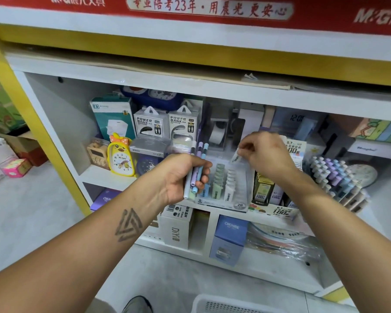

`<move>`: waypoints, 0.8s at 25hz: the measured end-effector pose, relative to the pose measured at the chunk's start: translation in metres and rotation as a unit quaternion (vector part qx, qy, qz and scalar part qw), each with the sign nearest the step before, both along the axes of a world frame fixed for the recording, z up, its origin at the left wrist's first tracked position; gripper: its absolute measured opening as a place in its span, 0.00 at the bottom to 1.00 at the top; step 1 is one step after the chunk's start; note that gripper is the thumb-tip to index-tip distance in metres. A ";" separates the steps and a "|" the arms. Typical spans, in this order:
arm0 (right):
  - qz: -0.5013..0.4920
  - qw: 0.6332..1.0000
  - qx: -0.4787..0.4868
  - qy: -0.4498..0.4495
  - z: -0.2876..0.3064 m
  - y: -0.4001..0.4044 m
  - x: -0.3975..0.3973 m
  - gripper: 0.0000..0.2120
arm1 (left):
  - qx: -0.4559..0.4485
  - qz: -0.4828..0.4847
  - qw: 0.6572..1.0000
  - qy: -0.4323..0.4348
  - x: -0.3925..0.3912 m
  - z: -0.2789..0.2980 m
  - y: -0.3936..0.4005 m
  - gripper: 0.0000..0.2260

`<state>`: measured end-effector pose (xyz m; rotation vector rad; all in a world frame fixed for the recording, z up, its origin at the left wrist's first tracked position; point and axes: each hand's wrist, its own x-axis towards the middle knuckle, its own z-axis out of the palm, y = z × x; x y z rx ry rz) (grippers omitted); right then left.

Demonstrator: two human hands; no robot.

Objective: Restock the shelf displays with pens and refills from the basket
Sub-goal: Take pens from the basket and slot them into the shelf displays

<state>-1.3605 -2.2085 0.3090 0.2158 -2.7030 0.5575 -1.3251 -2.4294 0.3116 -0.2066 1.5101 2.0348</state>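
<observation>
On the white shelf (104,177), left hand (181,177) grips pastel pens (198,168) (lilac, blue, white).

I have one wide-angle view, worn on the head, looking forward and down into a white shelf unit (212,86) at close range. Its red banner (201,7) bends across twelve o'clock. Both forearms enter from the bottom corners, and a white basket (226,304) rim shows at six o'clock. The edges bow noticeably.
</observation>
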 end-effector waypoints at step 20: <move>-0.014 0.959 0.261 -0.108 -0.021 -0.021 -0.004 0.10 | 0.014 -0.033 0.999 0.023 0.003 -0.002 -0.002 0.11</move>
